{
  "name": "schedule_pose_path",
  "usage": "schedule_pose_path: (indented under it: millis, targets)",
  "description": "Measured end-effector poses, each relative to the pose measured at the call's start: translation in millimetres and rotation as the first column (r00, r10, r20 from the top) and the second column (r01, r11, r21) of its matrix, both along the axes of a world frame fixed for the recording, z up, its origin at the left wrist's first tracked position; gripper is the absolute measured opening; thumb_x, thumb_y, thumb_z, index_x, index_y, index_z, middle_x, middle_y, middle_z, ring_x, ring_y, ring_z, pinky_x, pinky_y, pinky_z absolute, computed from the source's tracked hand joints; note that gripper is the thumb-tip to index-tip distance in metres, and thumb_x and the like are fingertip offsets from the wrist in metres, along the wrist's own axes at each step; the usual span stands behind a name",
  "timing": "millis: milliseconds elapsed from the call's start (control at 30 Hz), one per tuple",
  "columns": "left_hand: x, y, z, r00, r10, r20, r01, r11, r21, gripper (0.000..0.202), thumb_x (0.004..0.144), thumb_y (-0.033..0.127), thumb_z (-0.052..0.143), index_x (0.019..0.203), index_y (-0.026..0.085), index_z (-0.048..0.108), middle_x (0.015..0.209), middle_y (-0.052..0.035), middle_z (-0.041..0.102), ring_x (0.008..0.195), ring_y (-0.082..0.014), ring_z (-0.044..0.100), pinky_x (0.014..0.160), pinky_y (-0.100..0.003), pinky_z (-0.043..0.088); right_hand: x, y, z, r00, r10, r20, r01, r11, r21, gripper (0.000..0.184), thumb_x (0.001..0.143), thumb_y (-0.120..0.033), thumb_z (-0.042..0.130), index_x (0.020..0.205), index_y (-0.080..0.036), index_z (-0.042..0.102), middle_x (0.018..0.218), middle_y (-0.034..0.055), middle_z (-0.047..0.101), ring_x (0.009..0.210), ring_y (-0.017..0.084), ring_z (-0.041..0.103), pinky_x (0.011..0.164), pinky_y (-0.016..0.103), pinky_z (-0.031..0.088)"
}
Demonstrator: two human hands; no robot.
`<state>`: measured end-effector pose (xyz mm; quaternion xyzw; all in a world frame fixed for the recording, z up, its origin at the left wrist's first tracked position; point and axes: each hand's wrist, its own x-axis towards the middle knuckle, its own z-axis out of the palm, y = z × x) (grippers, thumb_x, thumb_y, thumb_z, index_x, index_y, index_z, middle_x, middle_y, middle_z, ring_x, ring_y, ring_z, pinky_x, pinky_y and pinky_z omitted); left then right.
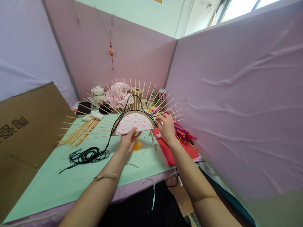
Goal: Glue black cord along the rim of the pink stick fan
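Observation:
A half-round fan-shaped piece (pixel 132 123), covered in white cloth with pink dots, is held up above the table. Thin wooden sticks fan out from its brown curved border. My left hand (pixel 128 140) grips its straight lower edge, thumb in front. At the right end of the border, the fingers of my right hand (pixel 166 126) pinch together on a black cord (pixel 132 95) that follows the curve and loops up above it. The cord runs down on the left to a loose coil (pixel 88 155) on the table. A yellow tassel (pixel 137 145) hangs beneath the piece.
Loose wooden sticks (pixel 82 131) lie at the left, near a cardboard sheet (pixel 28 142). Pink fabric (pixel 115 94) and a white lidded jar (pixel 98 93) stand at the back. Red sheets (pixel 167 151) and colourful pipe cleaners (pixel 183 134) lie right. Pink partitions (pixel 224 94) enclose the table.

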<state>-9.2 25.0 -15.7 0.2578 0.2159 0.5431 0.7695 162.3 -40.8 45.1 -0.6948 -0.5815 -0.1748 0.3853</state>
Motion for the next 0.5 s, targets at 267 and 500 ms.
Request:
schedule_pose_path:
  millis: [267,500]
  targets:
    - [0.4,-2.0,-0.1,1.000,0.001,-0.028,0.000,0.998,0.055,0.037,0.061,0.015,0.081,0.093,0.021,0.064,0.087,0.0008,0.071,0.081,-0.0136,0.067,0.087,-0.039,0.055,-0.9,-0.9,8.4,0.993,-0.084,0.084,0.094,0.987,-0.133,0.016,0.088,-0.028,0.058,0.085,-0.021,0.072,0.095,0.0058,0.062,0.089,0.021,0.049,0.077,0.032,0.033]
    - [3.1,-7.4,4.3,0.997,0.042,-0.071,-0.036,0.995,0.091,0.039,0.059,0.014,0.081,0.093,0.023,0.065,0.096,-0.0019,0.071,0.090,-0.0175,0.066,0.084,-0.040,0.056,-14.5,-1.3,8.3,0.941,-0.210,0.267,0.272,0.937,-0.221,0.018,0.088,-0.025,0.052,0.085,-0.018,0.068,0.096,0.0090,0.061,0.093,0.023,0.047,0.073,0.033,0.032]
